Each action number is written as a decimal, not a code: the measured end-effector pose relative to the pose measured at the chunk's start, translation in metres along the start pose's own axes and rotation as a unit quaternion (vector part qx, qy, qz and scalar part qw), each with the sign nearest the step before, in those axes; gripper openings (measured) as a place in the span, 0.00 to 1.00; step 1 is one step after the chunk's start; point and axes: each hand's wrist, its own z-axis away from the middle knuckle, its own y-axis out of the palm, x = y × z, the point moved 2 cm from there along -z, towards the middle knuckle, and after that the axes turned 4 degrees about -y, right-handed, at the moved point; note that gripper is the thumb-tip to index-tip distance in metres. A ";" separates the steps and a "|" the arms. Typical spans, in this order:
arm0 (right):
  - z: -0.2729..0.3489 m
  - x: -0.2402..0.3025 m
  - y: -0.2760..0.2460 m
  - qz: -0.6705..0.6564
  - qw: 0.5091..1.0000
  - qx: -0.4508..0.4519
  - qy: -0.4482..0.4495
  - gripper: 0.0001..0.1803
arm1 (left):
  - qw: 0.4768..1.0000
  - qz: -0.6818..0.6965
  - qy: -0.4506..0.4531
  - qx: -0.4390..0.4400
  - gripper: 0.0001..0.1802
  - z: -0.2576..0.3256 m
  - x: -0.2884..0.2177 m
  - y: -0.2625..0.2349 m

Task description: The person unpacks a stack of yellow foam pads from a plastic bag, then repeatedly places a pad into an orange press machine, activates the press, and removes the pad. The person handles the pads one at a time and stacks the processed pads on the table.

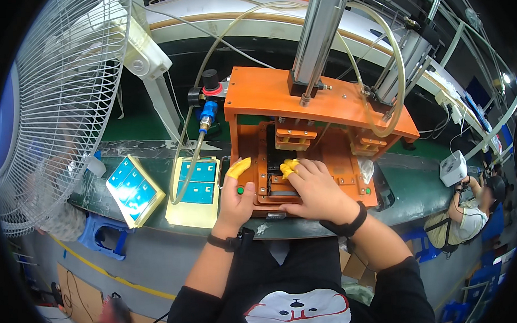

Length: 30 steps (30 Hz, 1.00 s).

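The right hand [316, 188], fingers curled, hides much of the dark part [274, 161] at its 10 o'clock; the left hand [236, 197] rests loosely open on the orange press [267, 93].

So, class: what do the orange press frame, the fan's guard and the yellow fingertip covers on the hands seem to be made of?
Orange press frame: looks like a matt rigid board, perhaps phenolic or plastic; flat bolted plates, no metallic shine. Fan's guard: thin wire painted or coated white, judging by the fine ribs. Yellow fingertip covers: probably thin rubber or latex, since they cling to the fingertips of the left hand and right hand.
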 end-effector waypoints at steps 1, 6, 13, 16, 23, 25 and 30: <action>0.003 0.005 0.000 0.018 1.000 -0.025 0.005 0.34 | 1.000 0.021 -0.006 -0.015 0.22 0.003 0.001 -0.006; 0.034 0.055 -0.011 -0.081 0.982 -0.171 -0.010 0.30 | 0.987 -0.158 0.039 0.010 0.25 0.035 -0.004 -0.048; 0.059 0.092 0.078 -0.307 0.945 -0.056 -0.095 0.11 | 0.949 -0.273 0.073 0.138 0.38 0.043 -0.008 -0.044; 0.056 0.101 0.112 -0.332 0.939 -0.005 -0.087 0.10 | 0.934 -0.311 0.100 0.141 0.39 0.046 0.003 -0.042; 0.039 0.115 0.169 -0.327 0.942 0.022 -0.072 0.14 | 0.951 -0.303 0.062 0.023 0.34 0.057 0.027 -0.078; 0.028 0.117 0.177 -0.314 0.946 0.025 -0.077 0.17 | 0.935 -0.353 0.028 0.005 0.31 0.057 0.052 -0.103; 0.007 0.122 0.201 -0.282 0.956 0.007 -0.083 0.21 | 0.885 -0.452 -0.031 0.107 0.32 0.048 0.076 -0.126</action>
